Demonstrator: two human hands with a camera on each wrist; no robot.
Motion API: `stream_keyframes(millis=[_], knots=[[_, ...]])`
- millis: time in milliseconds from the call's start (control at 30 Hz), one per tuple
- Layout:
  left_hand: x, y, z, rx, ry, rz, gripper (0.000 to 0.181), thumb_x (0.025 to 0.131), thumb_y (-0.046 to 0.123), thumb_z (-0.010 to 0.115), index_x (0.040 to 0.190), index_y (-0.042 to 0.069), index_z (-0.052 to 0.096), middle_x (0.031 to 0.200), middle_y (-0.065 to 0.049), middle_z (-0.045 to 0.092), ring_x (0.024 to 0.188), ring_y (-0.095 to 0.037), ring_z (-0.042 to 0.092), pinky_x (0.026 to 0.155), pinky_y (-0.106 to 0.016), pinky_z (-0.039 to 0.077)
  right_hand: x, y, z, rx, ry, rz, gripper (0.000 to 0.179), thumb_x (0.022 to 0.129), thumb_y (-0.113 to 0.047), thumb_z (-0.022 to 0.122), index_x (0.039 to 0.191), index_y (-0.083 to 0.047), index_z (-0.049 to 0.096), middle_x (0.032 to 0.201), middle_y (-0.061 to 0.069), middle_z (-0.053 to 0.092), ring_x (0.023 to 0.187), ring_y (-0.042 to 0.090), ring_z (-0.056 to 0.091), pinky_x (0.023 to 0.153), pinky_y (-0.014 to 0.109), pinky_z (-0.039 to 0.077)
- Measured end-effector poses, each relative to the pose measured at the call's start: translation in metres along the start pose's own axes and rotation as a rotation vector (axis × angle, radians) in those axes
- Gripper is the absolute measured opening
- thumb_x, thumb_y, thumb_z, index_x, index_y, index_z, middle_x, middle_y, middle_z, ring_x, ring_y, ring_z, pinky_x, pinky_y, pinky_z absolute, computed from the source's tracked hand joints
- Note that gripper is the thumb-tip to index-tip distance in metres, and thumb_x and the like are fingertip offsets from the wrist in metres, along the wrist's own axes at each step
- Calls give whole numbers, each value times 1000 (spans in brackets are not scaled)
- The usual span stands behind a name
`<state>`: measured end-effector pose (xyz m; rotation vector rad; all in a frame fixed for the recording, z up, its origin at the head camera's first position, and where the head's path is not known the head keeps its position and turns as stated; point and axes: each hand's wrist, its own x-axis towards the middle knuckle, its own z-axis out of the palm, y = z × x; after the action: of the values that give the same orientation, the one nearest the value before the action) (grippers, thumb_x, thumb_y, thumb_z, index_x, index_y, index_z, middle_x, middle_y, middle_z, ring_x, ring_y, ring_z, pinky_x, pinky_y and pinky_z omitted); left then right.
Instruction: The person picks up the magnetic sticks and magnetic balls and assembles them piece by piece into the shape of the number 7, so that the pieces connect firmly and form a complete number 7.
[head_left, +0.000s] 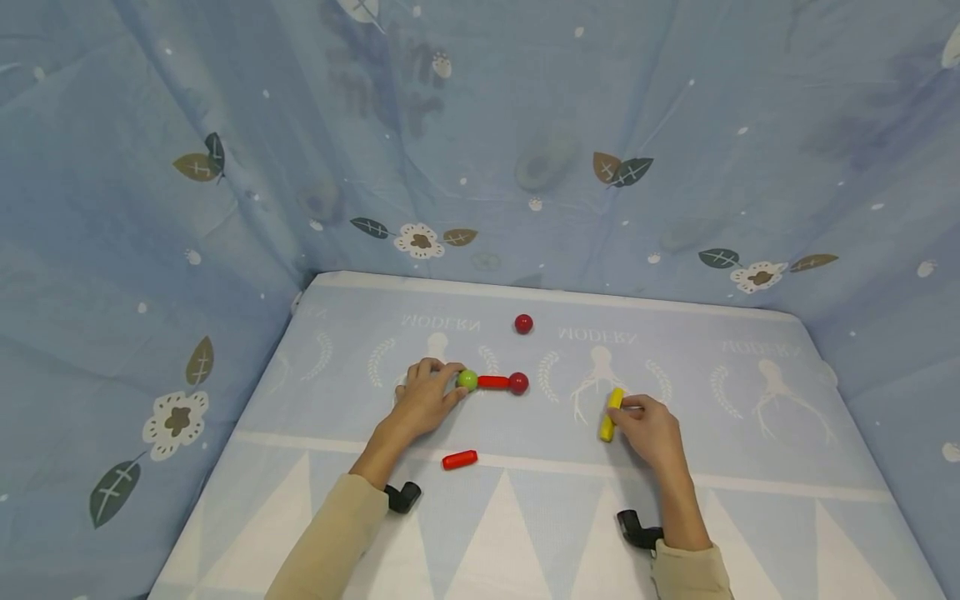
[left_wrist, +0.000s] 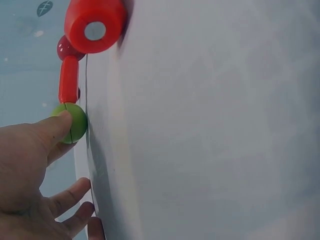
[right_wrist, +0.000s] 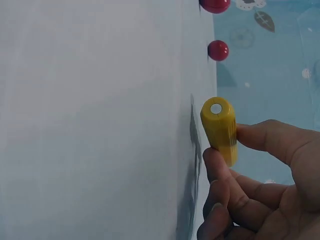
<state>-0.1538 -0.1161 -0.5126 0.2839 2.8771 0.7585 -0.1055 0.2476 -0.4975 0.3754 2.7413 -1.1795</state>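
My left hand (head_left: 424,402) pinches a green ball (head_left: 468,380) between thumb and forefinger, its other fingers spread near the cloth. A red rod (head_left: 492,382) joins that ball to a dark red ball (head_left: 518,383), the three in a straight line. My right hand (head_left: 649,429) grips a yellow rod (head_left: 611,414) between thumb and fingertips. In the right wrist view the yellow rod (right_wrist: 220,131) shows a round silvery disc on its end. Nearer me, a loose red rod (head_left: 460,460) lies on the cloth; the left wrist view shows a silvery disc on its end (left_wrist: 95,31) too.
Another dark red ball (head_left: 523,324) sits toward the back of the patterned tablecloth (head_left: 525,517). Blue floral curtain (head_left: 480,167) rises behind and at both sides. Black curved pieces (head_left: 405,497) stick out at both wrists.
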Motion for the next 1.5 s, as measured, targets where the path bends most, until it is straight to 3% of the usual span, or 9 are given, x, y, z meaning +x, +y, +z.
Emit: stream_keyframes(millis=[767,1233,1500], knots=[[1,-1,1,1,3,-1,43,100,40,62,140,27,55,137,-15,43,131,-40,34,87,-63,37,-1,-39,50,177,-81,-85,35,91,-23,72,117,-1,66,83,5,70,67,16,56,59,30,44],[-1,0,0,-10,8,6,43,100,40,62,140,27,56,137,-15,43,131,-41,34,87,-64,37,-6,-60,83,336,-198,-70,33,91,-21,74,115,-2,62,70,10,65,44,20,53,46,32,50],[-1,2,0,5,6,-3,43,99,40,63,139,27,56,137,-14,43,131,-40,35,86,-62,38,-8,-69,98,372,-276,-42,33,91,-23,75,112,-2,61,66,9,62,39,17,46,42,28,45]])
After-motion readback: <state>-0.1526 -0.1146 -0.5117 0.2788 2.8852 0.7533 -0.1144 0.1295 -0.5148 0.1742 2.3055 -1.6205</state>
